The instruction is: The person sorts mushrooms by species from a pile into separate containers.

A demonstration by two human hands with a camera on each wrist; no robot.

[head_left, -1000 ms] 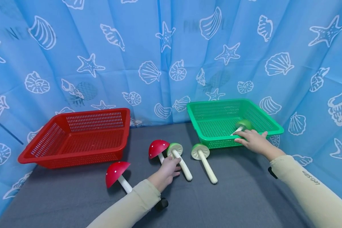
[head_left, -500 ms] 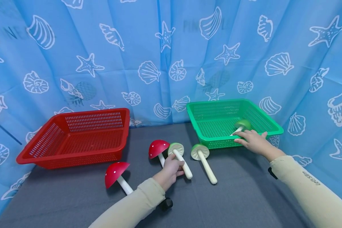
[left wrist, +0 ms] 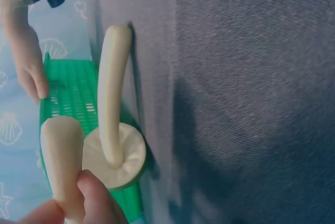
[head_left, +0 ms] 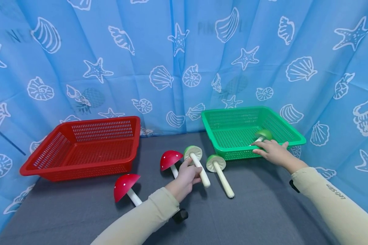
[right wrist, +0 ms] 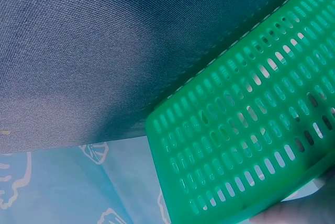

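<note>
My left hand (head_left: 187, 175) pinches the white stem of a green-capped toy mushroom (head_left: 199, 165). That mushroom is tilted and raised over the cloth, and its pale stem end (left wrist: 63, 140) fills the near side of the left wrist view. A second green-capped mushroom (head_left: 222, 177) lies on the cloth just to its right. At the front rim of the green basket (head_left: 233, 149), my right hand (head_left: 274, 153) grips the edge, thumb outside and fingers over it. Inside that basket lies another green-capped mushroom (head_left: 263, 134), its stem partly hidden by the rim and fingers.
Two red-capped mushrooms lie on the grey cloth: one red mushroom (head_left: 170, 160) behind my left hand, the other red mushroom (head_left: 125, 186) beside my left forearm. A red basket (head_left: 76, 170) stands back left. Behind everything hangs a blue curtain (head_left: 159, 68) with shell prints.
My left hand has closed on the middle green-capped mushroom and lifted it slightly, up and to the right. The right hand stays at the green basket's rim.
</note>
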